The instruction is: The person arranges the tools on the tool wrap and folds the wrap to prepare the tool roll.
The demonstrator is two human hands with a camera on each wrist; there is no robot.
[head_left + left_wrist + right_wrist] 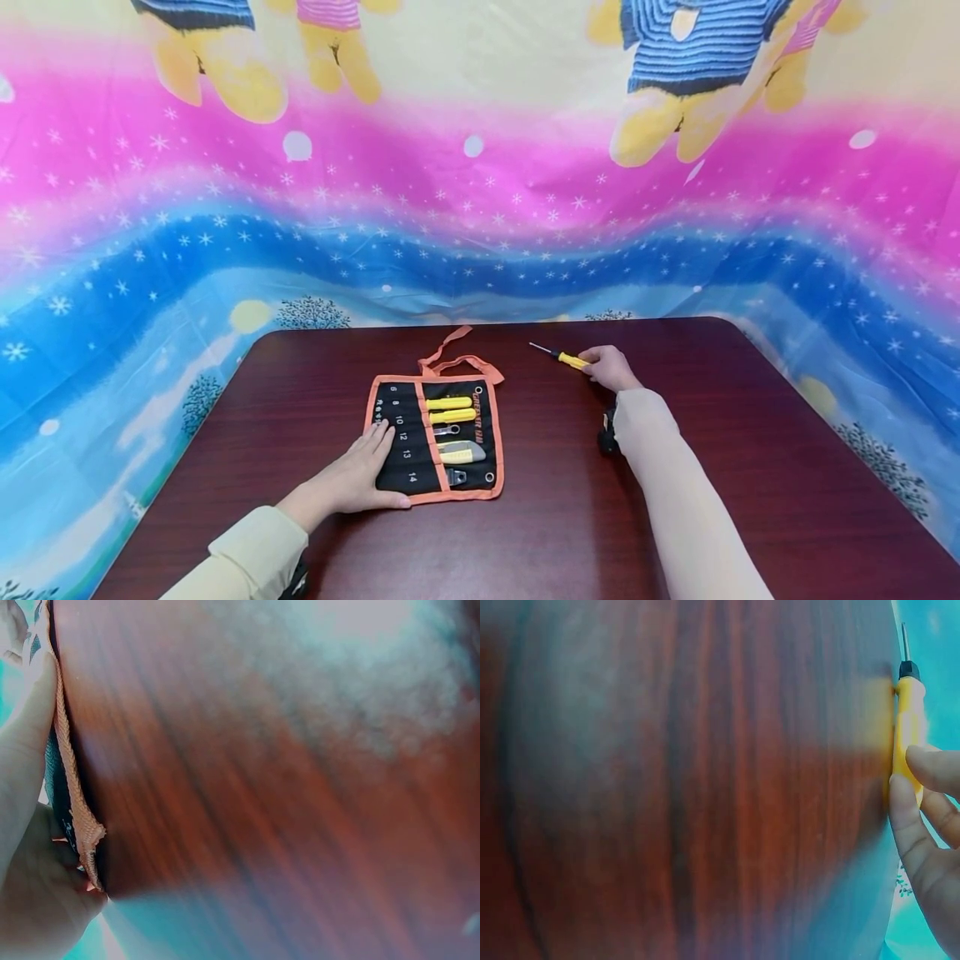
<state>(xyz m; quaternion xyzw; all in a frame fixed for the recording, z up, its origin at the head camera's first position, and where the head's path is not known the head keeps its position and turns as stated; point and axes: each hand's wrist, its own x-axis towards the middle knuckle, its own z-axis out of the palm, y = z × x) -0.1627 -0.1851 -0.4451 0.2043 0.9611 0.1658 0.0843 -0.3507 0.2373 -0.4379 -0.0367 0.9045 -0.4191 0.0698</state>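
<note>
A black tool pouch (408,454) with orange edging lies unrolled on the table, numbers printed down its left part. My left hand (360,471) rests on its lower left side, fingers straight and thumb along the bottom edge. Two yellow handles (452,415), a small wrench (448,430), a yellow utility knife (461,452) and a dark metal piece (456,477) sit in its pockets. To the right, my right hand (611,367) pinches a screwdriver (909,712) by its yellow handle, between thumb and fingers. Its thin shaft points away to the upper left, low over or on the table.
The pouch's orange tie straps (461,362) trail loosely behind it toward the far edge. A dark red-brown wooden table (555,533) spreads under everything. A printed cloth (480,192) with snowflakes and bears hangs around the back and sides of the table.
</note>
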